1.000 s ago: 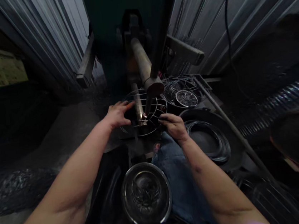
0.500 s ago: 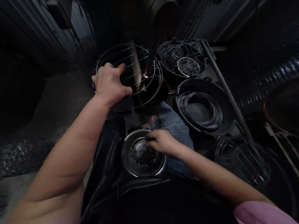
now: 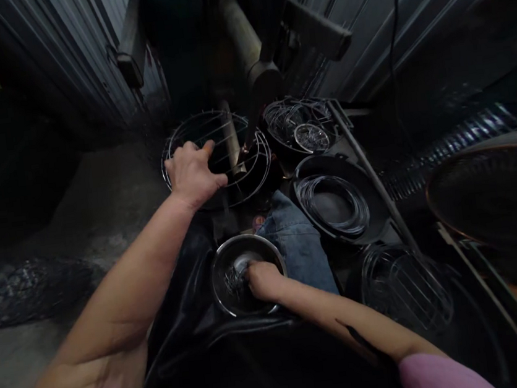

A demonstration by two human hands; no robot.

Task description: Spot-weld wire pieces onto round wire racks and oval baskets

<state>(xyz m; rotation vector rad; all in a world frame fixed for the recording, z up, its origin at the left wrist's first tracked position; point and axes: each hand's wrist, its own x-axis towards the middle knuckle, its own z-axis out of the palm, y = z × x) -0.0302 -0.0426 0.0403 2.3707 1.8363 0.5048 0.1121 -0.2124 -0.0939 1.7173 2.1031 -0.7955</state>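
My left hand (image 3: 195, 176) grips the near-left edge of a round wire rack (image 3: 266, 155), its thumb stretched toward the right. Crosswise wires span the rack, which sits under a dark metal arm with a coppery tip (image 3: 243, 152). My right hand (image 3: 264, 279) reaches into a steel bowl (image 3: 217, 289) on my lap. Short bits of thin wire (image 3: 233, 280) lie in that bowl beside my fingers. Those fingers are curled together, and their tips are hidden, so what they pinch is unclear.
On the right, a dark basin (image 3: 376, 205) holds a wire coil (image 3: 358, 207). Behind it stands a container of tangled wire rings (image 3: 282, 116) with a small round mesh piece (image 3: 312, 138). More wire racks (image 3: 418, 288) lie nearer. A long metal bar (image 3: 373, 175) runs alongside.
My right hand has moved down and left, deeper into the bowl among the wire bits. My left hand keeps its hold on the rack. The camera view has tilted and shifted.
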